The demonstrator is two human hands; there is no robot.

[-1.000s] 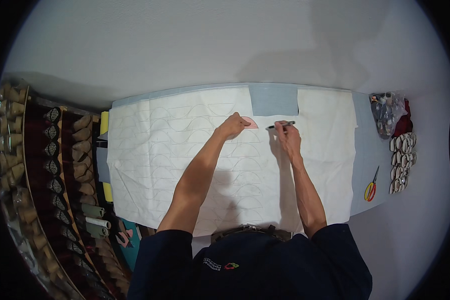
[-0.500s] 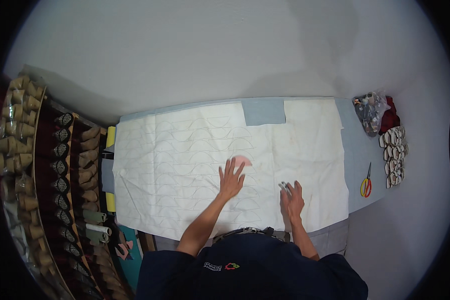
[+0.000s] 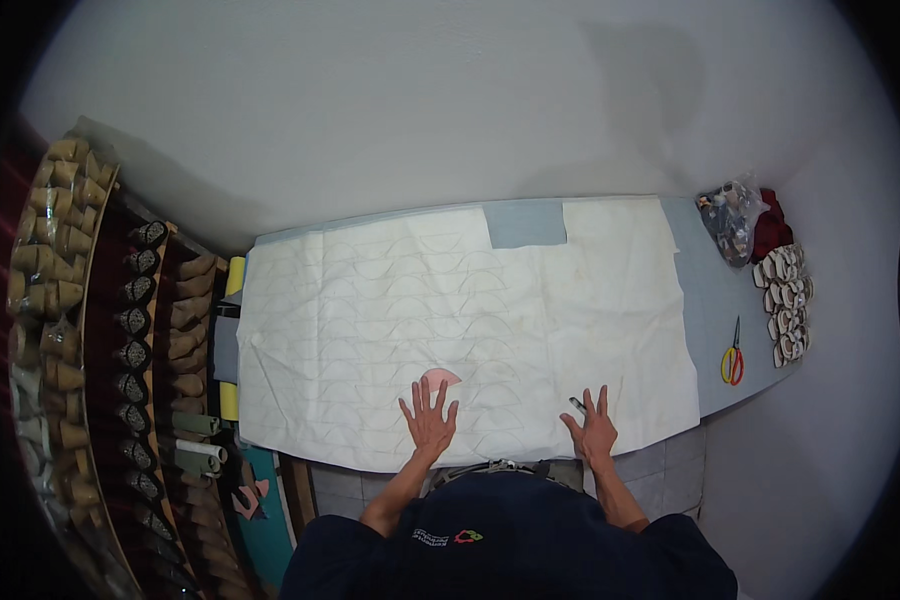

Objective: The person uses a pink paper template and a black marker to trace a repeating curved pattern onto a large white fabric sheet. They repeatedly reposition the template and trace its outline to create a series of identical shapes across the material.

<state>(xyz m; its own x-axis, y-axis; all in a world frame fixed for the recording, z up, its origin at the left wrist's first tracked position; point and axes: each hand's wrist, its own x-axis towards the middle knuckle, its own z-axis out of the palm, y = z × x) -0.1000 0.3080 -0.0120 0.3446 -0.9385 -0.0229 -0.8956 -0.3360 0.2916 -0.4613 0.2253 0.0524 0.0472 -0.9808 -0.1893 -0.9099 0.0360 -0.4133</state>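
A white sheet (image 3: 610, 310) with rows of drawn half-moon outlines covers most of the table. Near its front edge, left of the middle, lies a pink half-moon template (image 3: 441, 378). The spread fingers of my left hand (image 3: 431, 423) rest at the template's lower side, covering part of it. To the right, over an unmarked part of the sheet, my right hand (image 3: 595, 432) holds a slim pen (image 3: 577, 405) by the thumb and index finger, its other fingers stretched out.
Scissors (image 3: 733, 362) with yellow and red handles lie on the grey-blue surface (image 3: 710, 300) at right. Beyond are several sandals (image 3: 788, 310) and a filled plastic bag (image 3: 732, 222). A grey-blue patch (image 3: 525, 225) lies on the sheet's far edge. Shelves of shoes (image 3: 140, 350) stand at left.
My left hand and the pink template have moved left and nearer to me. My right hand has come slightly nearer, its fingers more stretched, with the pen still in it.
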